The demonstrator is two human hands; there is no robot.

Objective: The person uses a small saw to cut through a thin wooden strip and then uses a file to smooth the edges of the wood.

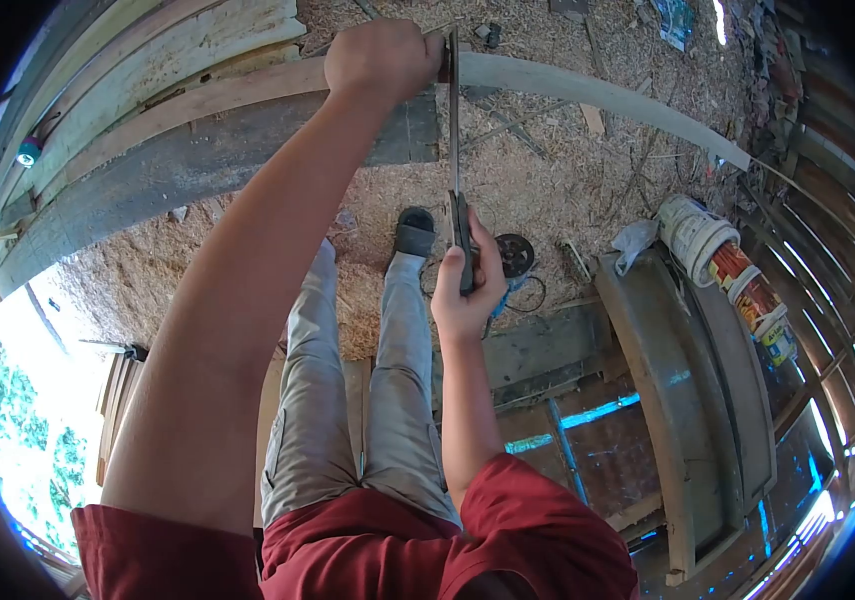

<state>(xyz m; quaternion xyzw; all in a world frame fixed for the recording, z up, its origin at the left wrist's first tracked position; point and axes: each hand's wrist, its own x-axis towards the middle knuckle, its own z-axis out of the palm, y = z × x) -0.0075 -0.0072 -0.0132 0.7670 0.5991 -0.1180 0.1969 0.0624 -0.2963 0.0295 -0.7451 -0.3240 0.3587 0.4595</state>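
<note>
A long narrow board runs across the top of the view, bowed by the lens. My left hand is closed on it at upper centre, its thumb beside the blade; the fingertips are hidden. My right hand grips the dark handle of a long thin tool, which looks like a saw seen edge-on. Its blade points away from me and crosses the board just right of my left hand.
Wide planks lie at upper left. Shavings cover the ground around my sandalled foot. A corded power tool is right of my right hand. Stacked buckets and a curved wooden frame are at the right.
</note>
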